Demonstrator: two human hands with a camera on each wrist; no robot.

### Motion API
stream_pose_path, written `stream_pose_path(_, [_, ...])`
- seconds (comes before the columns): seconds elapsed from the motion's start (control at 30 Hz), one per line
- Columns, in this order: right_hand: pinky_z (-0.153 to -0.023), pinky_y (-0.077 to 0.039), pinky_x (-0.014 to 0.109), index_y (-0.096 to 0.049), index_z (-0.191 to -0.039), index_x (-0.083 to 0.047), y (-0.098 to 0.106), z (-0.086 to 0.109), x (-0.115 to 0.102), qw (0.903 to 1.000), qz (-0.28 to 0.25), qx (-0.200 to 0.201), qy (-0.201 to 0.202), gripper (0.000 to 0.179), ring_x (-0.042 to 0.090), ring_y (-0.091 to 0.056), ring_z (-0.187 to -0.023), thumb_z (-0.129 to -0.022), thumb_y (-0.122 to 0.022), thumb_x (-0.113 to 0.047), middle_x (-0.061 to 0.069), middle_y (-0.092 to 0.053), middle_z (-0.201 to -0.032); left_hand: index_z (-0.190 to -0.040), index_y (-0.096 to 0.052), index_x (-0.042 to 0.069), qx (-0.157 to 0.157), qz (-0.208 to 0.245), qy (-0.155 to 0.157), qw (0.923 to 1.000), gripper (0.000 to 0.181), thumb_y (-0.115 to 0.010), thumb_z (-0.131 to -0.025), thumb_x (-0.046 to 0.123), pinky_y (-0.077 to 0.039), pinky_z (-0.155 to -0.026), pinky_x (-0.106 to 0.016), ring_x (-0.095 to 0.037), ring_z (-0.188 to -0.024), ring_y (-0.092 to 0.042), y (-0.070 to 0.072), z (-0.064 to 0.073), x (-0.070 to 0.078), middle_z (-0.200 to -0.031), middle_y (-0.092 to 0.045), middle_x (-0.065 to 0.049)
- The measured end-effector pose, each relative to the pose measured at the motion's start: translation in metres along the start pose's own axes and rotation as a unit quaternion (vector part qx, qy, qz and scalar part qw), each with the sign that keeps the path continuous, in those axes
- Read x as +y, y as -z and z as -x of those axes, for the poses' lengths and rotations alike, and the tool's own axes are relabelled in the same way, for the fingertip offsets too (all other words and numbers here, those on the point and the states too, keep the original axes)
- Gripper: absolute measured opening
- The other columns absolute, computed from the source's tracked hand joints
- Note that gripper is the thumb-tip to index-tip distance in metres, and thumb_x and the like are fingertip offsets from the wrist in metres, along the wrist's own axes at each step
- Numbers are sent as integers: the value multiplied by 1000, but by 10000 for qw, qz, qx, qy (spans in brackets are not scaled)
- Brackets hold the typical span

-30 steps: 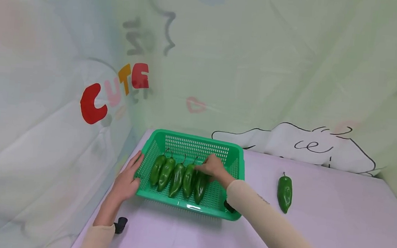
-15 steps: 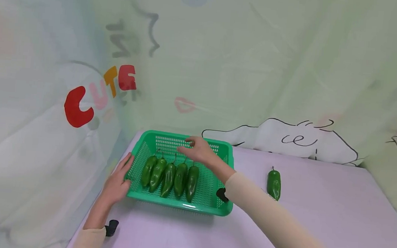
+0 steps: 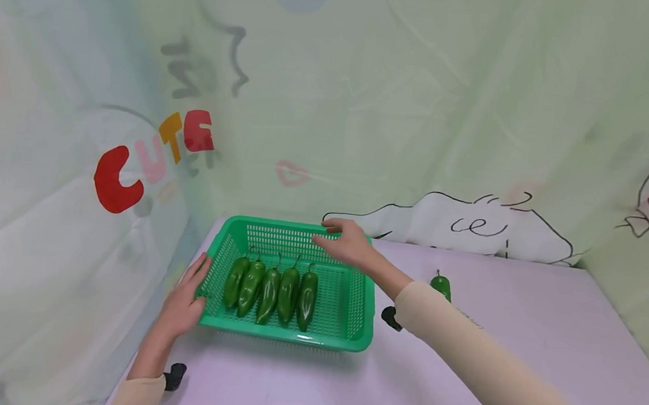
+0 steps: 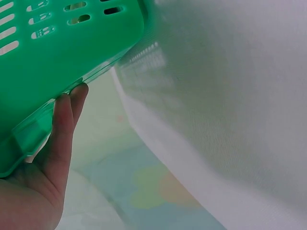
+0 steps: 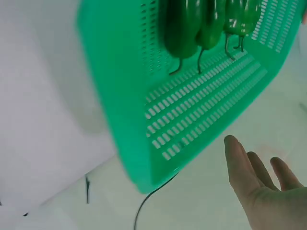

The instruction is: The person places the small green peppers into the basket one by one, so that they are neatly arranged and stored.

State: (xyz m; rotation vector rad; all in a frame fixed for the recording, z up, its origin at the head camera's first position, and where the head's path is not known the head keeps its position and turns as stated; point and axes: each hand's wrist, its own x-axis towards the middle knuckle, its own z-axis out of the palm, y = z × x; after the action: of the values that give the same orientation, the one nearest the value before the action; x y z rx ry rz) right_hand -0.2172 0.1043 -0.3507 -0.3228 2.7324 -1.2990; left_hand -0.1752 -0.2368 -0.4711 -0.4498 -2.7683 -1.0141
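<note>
Several green peppers (image 3: 269,295) lie side by side in a green plastic basket (image 3: 341,342), stems toward the back wall. My left hand (image 3: 181,302) rests against the basket's left side, its fingers fairly straight along the rim. The left wrist view shows these fingertips (image 4: 79,91) touching the green edge, with the thumb hidden. Over the back right of the basket is my right hand (image 3: 350,243), holding nothing, its thumb and fingers apart. In the right wrist view its fingers (image 5: 237,160) extend beside the basket wall.
One more green pepper (image 3: 441,285) lies on the pale purple table (image 3: 511,322) to the right, partly hidden by my right sleeve (image 3: 463,343). Printed cloth walls (image 3: 396,106) stand close behind and to the left of the basket.
My right hand has let go of the rightmost pepper in the row, risen and drawn back to the right. The left hand stays at the basket's side. The head view has shifted slightly.
</note>
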Motion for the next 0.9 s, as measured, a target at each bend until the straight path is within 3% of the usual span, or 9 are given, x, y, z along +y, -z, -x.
stream_pose_path(0.3, [-94,-48,50,-53,-136,8,30,12,45,9986,209,491,71,49,43,-56,-120,-97,-59,-21,29,-54,-135,-155,-23,-1,-57,29,52,10000,78,-41,-80,-9,-24,-108,-65,-43,-146,-18,-1,0,1,-163,-16,-17])
stream_pose_path(0.4, [-95,-48,51,-53,-137,6,43,15,60,9975,120,672,-180,49,44,-54,-123,-97,-59,-23,28,-54,-135,-155,-23,-1,-42,23,52,10000,78,-40,-79,-9,-25,-107,-64,-43,-146,-17,0,0,1,-163,-16,-17])
stream_pose_path(0.63, [-93,-50,50,-47,-142,7,71,34,92,9892,-649,637,-1149,55,43,-52,-124,-99,-55,-28,30,-49,-140,-155,-24,-2,-49,63,25,10000,77,-41,-80,-9,-24,-107,-64,-43,-146,-18,1,0,0,-162,-18,-18])
stream_pose_path(0.9, [-95,-46,54,-48,-138,11,89,60,132,9814,295,1075,-1563,57,48,-49,-123,-98,-53,-30,35,-49,-136,-154,-25,-2,-32,60,-24,10000,77,-40,-79,-10,-24,-106,-66,-45,-145,-19,1,0,-1,-162,-18,-18])
